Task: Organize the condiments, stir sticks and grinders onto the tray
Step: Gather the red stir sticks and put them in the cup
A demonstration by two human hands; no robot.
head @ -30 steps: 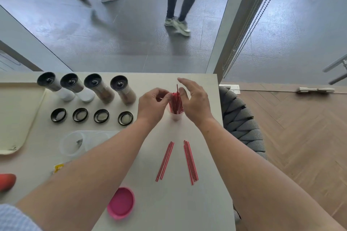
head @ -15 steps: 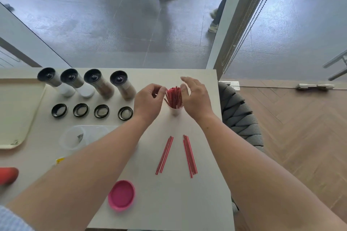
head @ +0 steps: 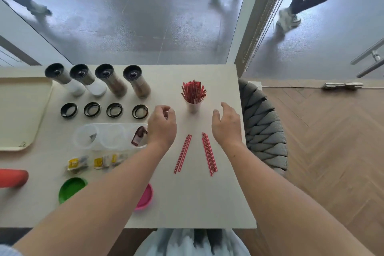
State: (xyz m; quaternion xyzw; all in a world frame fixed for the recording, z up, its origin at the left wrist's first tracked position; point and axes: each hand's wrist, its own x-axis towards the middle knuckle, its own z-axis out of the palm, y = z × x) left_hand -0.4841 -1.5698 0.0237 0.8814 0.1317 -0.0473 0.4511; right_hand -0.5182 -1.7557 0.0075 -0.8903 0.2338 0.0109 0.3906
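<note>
A small cup (head: 193, 106) packed with red stir sticks (head: 193, 92) stands upright near the table's far right. My left hand (head: 162, 125) hovers to its near left, fingers curled and empty. To the cup's near right, my right hand (head: 226, 125) is empty with its fingers spread. Two loose bundles of red stir sticks (head: 182, 153) (head: 209, 154) lie flat between my forearms. Several grinders (head: 110, 80) stand in a row at the back, with black rings (head: 114, 110) in front of them. The cream tray (head: 18, 114) sits at the far left.
A clear three-well container (head: 108, 136) holds a dark packet. Yellow condiment sachets (head: 95, 162) lie before it. A green lid (head: 71, 189), a pink lid (head: 146, 196) and a red object (head: 12, 177) sit near the front. A woven chair (head: 264, 127) stands right of the table.
Both hands have let go of the sticks in the cup and drawn back toward me. The camera view has tilted down, showing more of the table's near side.
</note>
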